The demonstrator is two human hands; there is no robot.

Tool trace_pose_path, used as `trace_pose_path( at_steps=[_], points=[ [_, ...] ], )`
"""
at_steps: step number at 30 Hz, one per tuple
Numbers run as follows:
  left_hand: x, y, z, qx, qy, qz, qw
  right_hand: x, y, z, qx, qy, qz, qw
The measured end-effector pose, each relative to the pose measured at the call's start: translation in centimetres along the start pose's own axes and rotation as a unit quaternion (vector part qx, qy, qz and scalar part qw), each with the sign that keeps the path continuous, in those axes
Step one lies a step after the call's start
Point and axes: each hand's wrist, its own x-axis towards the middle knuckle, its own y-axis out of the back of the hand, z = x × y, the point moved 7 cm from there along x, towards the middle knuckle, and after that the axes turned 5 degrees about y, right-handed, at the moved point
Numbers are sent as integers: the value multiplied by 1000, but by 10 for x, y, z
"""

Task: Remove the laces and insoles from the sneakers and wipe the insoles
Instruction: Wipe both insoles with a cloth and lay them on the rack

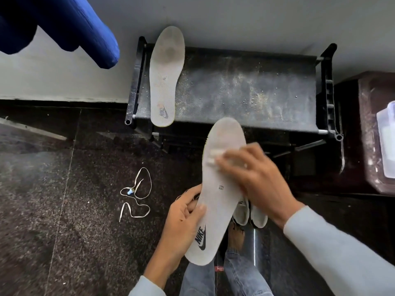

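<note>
A loose lace (135, 193) is seen on the floor, well to the outer side of the left hand (183, 218). A second insole (165, 77) is laid on the shoe rack (245, 88), beyond and slightly outward of that hand.

The held insole (220, 189) is gripped at its heel half by the left hand, thumb on the printed upper face and fingers curled underneath. Its long axis runs from the heel near the body, up and slightly rightward, to the toe in front of the rack.

A white wipe (213, 155) is pressed against the forefoot area under the fingers of the right hand (252, 174). Because of blur, it cannot be told whether the wipe is pinched or only pressed flat.

The toe lies ahead of the right hand, the heel toward the left hand. It is judged that further strokes should be run along this axis by the nearer right hand.

The sneakers (250, 212) stand below the right wrist.
</note>
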Motion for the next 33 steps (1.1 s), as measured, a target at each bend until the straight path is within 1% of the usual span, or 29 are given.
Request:
trace_pose_path(
  at_steps=[2, 4, 5, 6, 7, 8, 9, 10, 12, 13, 14, 15, 17, 20, 21, 22, 23, 24, 26, 28, 30, 31, 32, 33],
  points=[
    [-1, 2, -4, 10, 7, -2, 1000, 14, 0, 42, -13, -84, 17, 996],
    [-1, 3, -7, 22, 14, -3, 1000, 23, 11, 76, -29, -178, 44, 983],
    [-2, 4, -7, 27, 14, -2, 1000, 25, 20, 85, -35, -209, 68, 975],
    [-2, 5, -8, 30, 14, -1, 999, 25, 31, 85, -40, -220, 96, 970],
    [-2, 5, -8, 33, 13, 0, 999, 25, 41, 76, -42, -208, 118, 970],
    [-2, 6, -8, 33, 14, 2, 999, 23, 48, 61, -36, -177, 127, 975],
    [-1, 6, -8, 32, 14, 3, 999, 21, 51, 40, -21, -137, 120, 983],
    [-1, 6, -8, 30, 13, 4, 999, 17, 49, 15, 2, -94, 100, 991],
    [0, 5, -7, 24, 10, 7, 1000, 6, 34, -27, 34, -2, 37, 999],
    [0, 4, -6, 22, 8, 6, 1000, 2, 24, -37, 29, 33, 4, 999],
    [-1, 3, -6, 20, 6, 1, 1000, -1, 13, -38, 22, 49, -24, 998],
    [-1, 2, -5, 20, 5, -5, 1000, 0, 4, -30, 21, 44, -38, 998],
    [-2, 2, -6, 21, 4, -10, 1000, 5, -7, 7, 17, -20, -34, 999],
    [-3, 6, -11, 34, 21, -8, 999, 12, -1, 72, -5, -167, 14, 986],
    [-3, 7, -13, 40, 24, -8, 999, 12, 7, 85, -12, -209, 39, 977],
    [-4, 8, -14, 46, 26, -8, 999, 12, 17, 91, -22, -232, 69, 970],
    [-4, 9, -14, 51, 26, -7, 998, 12, 27, 87, -28, -234, 96, 967],
    [-4, 9, -14, 51, 25, -7, 998, 13, 36, 76, -29, -217, 116, 969],
    [-2, 10, -15, 48, 25, -1, 999, 14, 43, 37, -8, -144, 123, 982],
    [-1, 9, -14, 38, 23, 4, 999, 10, 34, -6, 27, -55, 71, 996],
    [-2, 7, -11, 35, 18, 1, 999, 7, 14, -26, 16, 10, 4, 1000],
    [-3, 7, -11, 37, 15, -2, 999, 6, 5, -20, 8, 12, -13, 1000],
    [-4, 7, -9, 38, 14, -5, 999, 7, -2, -6, 5, -12, -17, 1000],
    [-4, 7, -8, 39, 15, -8, 999, 9, -6, 12, 4, -54, -10, 998]
  ],
)
